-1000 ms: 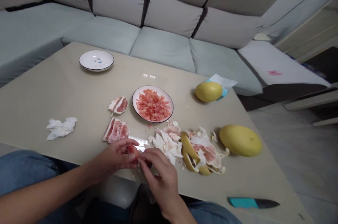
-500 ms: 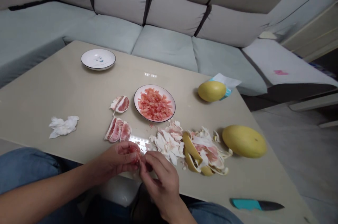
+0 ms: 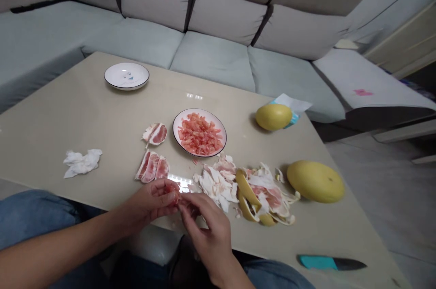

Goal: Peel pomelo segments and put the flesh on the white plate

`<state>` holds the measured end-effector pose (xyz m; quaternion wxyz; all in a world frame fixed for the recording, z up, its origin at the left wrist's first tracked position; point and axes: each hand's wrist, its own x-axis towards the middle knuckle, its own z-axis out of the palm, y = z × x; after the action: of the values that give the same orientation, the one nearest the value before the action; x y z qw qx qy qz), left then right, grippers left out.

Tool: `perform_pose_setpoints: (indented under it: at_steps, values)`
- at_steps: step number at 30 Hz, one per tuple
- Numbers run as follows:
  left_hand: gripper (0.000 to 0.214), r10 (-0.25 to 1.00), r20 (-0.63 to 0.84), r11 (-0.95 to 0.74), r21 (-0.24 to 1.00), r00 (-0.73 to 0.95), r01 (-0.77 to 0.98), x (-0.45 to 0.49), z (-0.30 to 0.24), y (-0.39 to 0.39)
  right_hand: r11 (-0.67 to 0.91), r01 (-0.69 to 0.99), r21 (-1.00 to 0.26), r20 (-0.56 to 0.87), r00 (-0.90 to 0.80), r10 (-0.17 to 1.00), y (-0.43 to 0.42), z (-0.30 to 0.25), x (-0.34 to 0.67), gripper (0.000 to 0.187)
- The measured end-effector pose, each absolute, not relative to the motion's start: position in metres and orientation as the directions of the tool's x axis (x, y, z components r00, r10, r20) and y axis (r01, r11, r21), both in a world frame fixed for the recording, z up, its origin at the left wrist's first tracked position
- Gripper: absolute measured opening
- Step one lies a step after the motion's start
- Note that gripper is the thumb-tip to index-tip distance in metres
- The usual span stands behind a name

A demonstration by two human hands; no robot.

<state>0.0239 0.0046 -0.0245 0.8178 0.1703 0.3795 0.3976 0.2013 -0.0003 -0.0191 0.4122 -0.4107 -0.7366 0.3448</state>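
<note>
A red pomelo segment (image 3: 173, 190) is pinched in my left hand (image 3: 153, 203), over the table's near edge. My right hand (image 3: 207, 225) meets it from the right, thumb and forefinger pressed together at the segment's end; what sits between those fingertips is too small to make out. Just beyond my left hand lie several unpeeled pomelo segments (image 3: 152, 167), with another chunk (image 3: 155, 134) behind them. A dark-rimmed plate (image 3: 175, 133) carries a heap of pink pulp pieces (image 3: 199, 134). White membrane scraps (image 3: 218, 184) and yellow peel (image 3: 248, 193) are piled right of my hands.
Two whole pomelos, one nearer (image 3: 315, 181) and one farther (image 3: 273, 117), sit at the right. A knife (image 3: 332, 262) with a teal handle lies at the near right edge. Crumpled tissue (image 3: 82, 163) is at left, a second plate (image 3: 126, 67) at the far left. A sofa (image 3: 211, 53) stands behind.
My right hand's fingertips have shifted slightly up and left against the segment, and the hand has turned a little. My left hand has barely moved. The things on the table are unchanged.
</note>
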Motion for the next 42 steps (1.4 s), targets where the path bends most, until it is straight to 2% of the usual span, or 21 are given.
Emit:
perform_pose_setpoints:
  at_steps: [6, 10, 14, 22, 26, 30, 34, 38, 42]
  values:
    - [0.024, 0.795, -0.475, 0.606, 0.627, 0.377, -0.490, 0.025, -0.024, 0.002, 0.510, 0.383, -0.770, 0.401, -0.332, 0.854, 0.001, -0.018, 0.202, 0.027]
    - [0.028, 0.808, -0.460, 0.589, 0.643, 0.367, -0.490, 0.027, -0.023, 0.001, 0.591, 0.447, -0.671, 0.462, -0.371, 0.805, -0.002, -0.019, 0.206, 0.022]
    - [0.022, 0.811, -0.446, 0.584, 0.642, 0.378, -0.497, 0.028, -0.025, -0.001, 0.652, 0.510, -0.562, 0.537, -0.375, 0.756, -0.005, -0.021, 0.206, 0.022]
    - [0.017, 0.796, -0.457, 0.603, 0.552, 0.397, -0.575, 0.030, -0.024, -0.004, 0.666, 0.559, -0.495, 0.623, -0.306, 0.720, -0.008, -0.025, 0.202, 0.023]
    - [0.014, 0.811, -0.456, 0.573, 0.495, 0.365, -0.654, 0.027, -0.021, -0.001, 0.650, 0.522, -0.552, 0.575, -0.326, 0.750, -0.008, -0.021, 0.202, 0.024]
    - [0.017, 0.789, -0.439, 0.604, 0.427, 0.430, -0.672, 0.026, -0.023, 0.001, 0.602, 0.463, -0.650, 0.523, -0.302, 0.797, -0.004, -0.017, 0.206, 0.025]
    - [0.018, 0.763, -0.482, 0.626, 0.385, 0.431, -0.678, 0.025, -0.025, 0.001, 0.559, 0.571, -0.602, 0.511, -0.263, 0.818, 0.007, -0.019, 0.216, 0.025]
    - [0.019, 0.760, -0.504, 0.626, 0.401, 0.410, -0.669, 0.024, -0.024, 0.002, 0.510, 0.636, -0.580, 0.448, -0.274, 0.851, 0.017, -0.020, 0.222, 0.020]
    - [0.022, 0.788, -0.484, 0.605, 0.493, 0.380, -0.625, 0.025, -0.025, 0.002, 0.443, 0.588, -0.677, 0.368, -0.251, 0.896, 0.017, -0.016, 0.220, 0.014]
